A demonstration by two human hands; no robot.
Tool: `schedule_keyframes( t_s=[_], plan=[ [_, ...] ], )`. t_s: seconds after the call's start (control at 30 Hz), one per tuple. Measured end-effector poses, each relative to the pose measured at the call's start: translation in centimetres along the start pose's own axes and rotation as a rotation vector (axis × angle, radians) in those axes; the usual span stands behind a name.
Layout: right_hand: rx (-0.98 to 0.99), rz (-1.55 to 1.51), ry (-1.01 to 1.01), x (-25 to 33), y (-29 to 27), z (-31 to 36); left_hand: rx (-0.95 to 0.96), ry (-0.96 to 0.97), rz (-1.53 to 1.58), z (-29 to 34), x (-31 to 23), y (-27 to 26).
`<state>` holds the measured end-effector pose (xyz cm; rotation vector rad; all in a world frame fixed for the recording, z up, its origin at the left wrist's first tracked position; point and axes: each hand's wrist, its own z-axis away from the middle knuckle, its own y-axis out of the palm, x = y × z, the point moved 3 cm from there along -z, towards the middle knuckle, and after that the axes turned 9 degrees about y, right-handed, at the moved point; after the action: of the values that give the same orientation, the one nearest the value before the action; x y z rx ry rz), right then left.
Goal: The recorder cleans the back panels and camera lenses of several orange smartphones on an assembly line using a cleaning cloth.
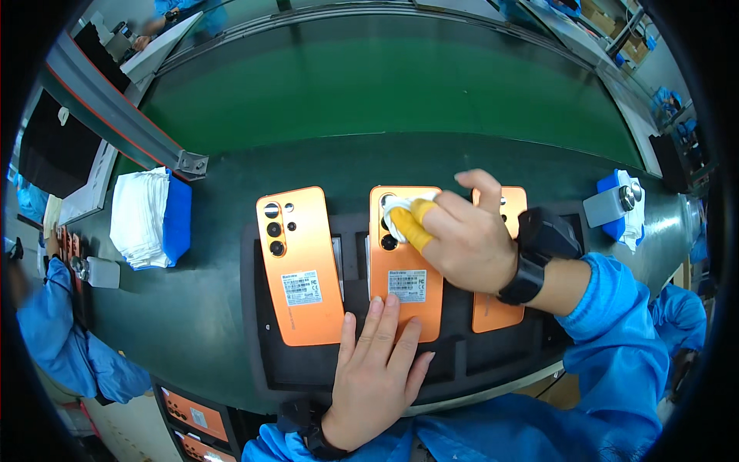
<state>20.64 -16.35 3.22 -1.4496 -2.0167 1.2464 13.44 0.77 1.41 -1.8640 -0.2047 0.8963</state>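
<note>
Three orange smartphones lie back-up on a black foam tray (454,369). Across the lower part of the middle phone (427,312), my left hand (376,366) rests flat with its fingers stretched out. My right hand (469,235) wears yellow finger covers and pinches a white cloth (399,206) against that phone's camera lenses. To the left, another phone (304,246) sits slightly tilted, with its lenses and a white label showing. The phone on the right (493,312) is partly hidden under my right hand and wrist.
A blue bin (178,219) of stacked white cloths stands at left. At right are a dispenser bottle (608,212) and a second blue bin of cloths. A green conveyor belt (385,85) runs beyond the table. A co-worker's blue sleeve (54,308) shows at far left.
</note>
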Motion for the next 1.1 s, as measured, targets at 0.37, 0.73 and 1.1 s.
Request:
schedule_keyframes(
  t_s=[0.37, 0.73, 1.1],
  plan=[
    [-0.007, -0.012, 0.05, -0.9, 0.1, 0.3, 0.046, -0.003, -0.033, -0.1, -0.1, -0.1],
    [-0.095, 0.01, 0.112, -3.7, 1.3, -1.7, 0.034, -0.01, -0.019, -0.1, 0.0, 0.0],
    [-0.037, 0.011, 0.098, -3.5, 1.1, -2.3, 0.036, -0.017, -0.031, -0.1, 0.0, 0.1]
  ],
)
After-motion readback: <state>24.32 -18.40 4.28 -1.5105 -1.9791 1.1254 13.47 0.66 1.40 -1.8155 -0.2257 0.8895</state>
